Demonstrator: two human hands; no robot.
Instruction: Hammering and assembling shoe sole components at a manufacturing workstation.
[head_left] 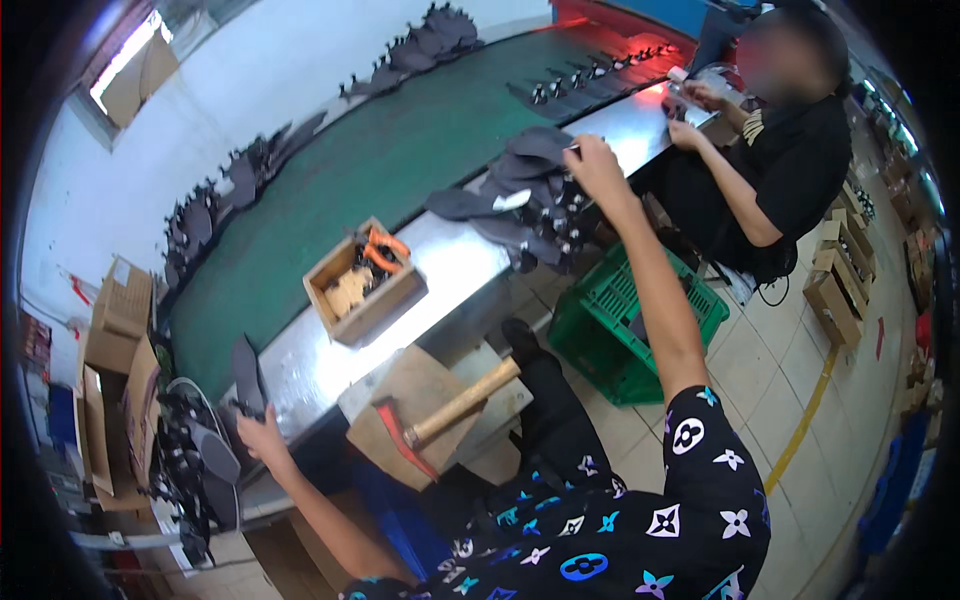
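Note:
My left hand (262,437) is closed on the black fitting at the lower end of a dark grey paddle-shaped piece (247,372), which stands up at the near left end of the metal bench edge. Out to the right, my arm is stretched over the bench, and my right hand (600,168) pinches at the edge of a pile of similar dark grey pieces (530,185) with black fittings. Exactly what lies between those fingertips is hard to see. In front of my lap, a hammer (445,410) with a red head and wooden handle rests on a board (400,385).
A wooden box (370,310) with orange-handled pliers (385,250) stands on the bench. Grey pieces line the far side of the green belt (330,190). A green crate (600,340) sits on the floor; a co-worker (770,150) works at right. Cardboard boxes (125,310) stand left.

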